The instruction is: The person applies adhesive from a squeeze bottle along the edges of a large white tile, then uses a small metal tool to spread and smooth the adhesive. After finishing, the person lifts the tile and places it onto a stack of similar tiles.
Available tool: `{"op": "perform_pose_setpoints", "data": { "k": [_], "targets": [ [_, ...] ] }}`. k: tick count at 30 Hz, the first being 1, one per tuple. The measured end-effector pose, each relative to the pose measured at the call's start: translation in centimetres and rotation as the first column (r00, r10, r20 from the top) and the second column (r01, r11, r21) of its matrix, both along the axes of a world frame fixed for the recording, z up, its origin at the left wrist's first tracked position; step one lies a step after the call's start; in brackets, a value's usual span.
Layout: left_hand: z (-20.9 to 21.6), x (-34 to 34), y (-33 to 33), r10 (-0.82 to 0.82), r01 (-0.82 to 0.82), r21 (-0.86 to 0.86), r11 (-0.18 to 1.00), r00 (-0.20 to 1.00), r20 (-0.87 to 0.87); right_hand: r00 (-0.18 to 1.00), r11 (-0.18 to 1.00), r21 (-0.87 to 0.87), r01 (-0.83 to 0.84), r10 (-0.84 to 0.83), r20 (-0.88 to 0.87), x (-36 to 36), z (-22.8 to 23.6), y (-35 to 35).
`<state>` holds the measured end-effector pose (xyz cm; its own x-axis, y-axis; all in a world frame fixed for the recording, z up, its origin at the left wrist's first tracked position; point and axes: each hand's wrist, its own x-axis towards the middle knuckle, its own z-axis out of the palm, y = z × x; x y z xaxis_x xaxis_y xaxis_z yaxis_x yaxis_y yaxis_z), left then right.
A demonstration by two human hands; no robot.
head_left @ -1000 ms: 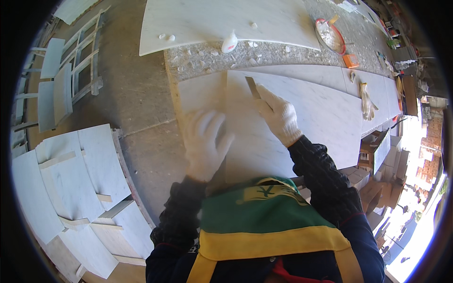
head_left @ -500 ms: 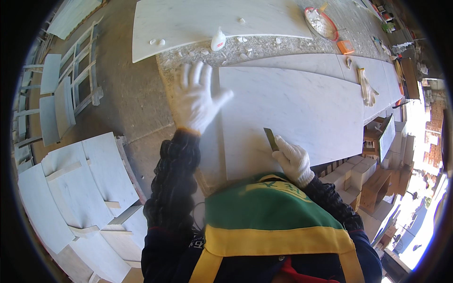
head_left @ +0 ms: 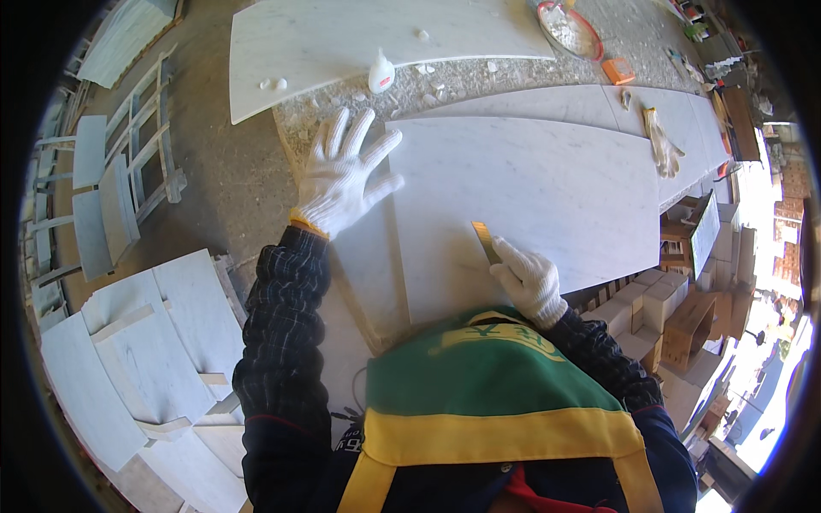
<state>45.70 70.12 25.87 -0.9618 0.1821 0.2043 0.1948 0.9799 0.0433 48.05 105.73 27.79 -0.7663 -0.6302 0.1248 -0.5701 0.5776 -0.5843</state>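
A pale grey-veined stone slab [head_left: 547,205] lies in front of me, on top of another slab [head_left: 372,265] whose left strip shows. Over the upper left edge of the slab, my left hand [head_left: 346,175], in a white knit glove, spreads its fingers and holds nothing. I cannot tell whether its palm rests on the stone. My right hand [head_left: 532,282], gloved alike, is closed round a narrow flat metal blade [head_left: 481,237] that tilts up over the slab's lower middle. Its tip catches orange light; its lower end is hidden in my fingers.
Beyond the slab stand a white squeeze bottle [head_left: 381,73], a red-rimmed bowl [head_left: 590,53] of white material and an orange box [head_left: 617,71]. A loose glove [head_left: 662,144] lies at right. Stone slabs [head_left: 145,359] are stacked at lower left, cartons and blocks [head_left: 654,299] at lower right.
My left hand has shifted slightly left and down, its fingers now sharper to see. The blade in my right hand has turned a little, and its tip now shines orange.
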Motion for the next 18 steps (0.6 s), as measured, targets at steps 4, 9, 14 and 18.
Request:
{"op": "perform_pose_setpoints", "data": {
  "k": [4, 9, 14, 18],
  "targets": [
    [0.1, -0.3, -0.7, -0.048, 0.048, 0.017, 0.999, 0.999, -0.007, 1.000, 1.000, 0.012, 0.008, -0.008, 0.026, 0.0, 0.3, 0.0],
    [0.4, 0.8, -0.6, -0.086, 0.086, 0.033, 0.996, 0.996, 0.007, 1.000, 1.000, -0.014, 0.006, -0.006, 0.022, 0.0, -0.3, 0.3],
    [0.9, 1.8, -0.7, -0.137, 0.138, 0.113, 0.984, 0.990, -0.017, 1.000, 0.999, -0.031, 0.010, -0.009, 0.018, 0.0, -0.3, 0.3],
    [1.2, 3.4, -0.8, -0.176, 0.189, 0.249, 0.950, 0.982, -0.072, 0.997, 1.000, -0.020, -0.002, 0.004, 0.083, -0.4, 0.4, -0.1]
  ]
}}
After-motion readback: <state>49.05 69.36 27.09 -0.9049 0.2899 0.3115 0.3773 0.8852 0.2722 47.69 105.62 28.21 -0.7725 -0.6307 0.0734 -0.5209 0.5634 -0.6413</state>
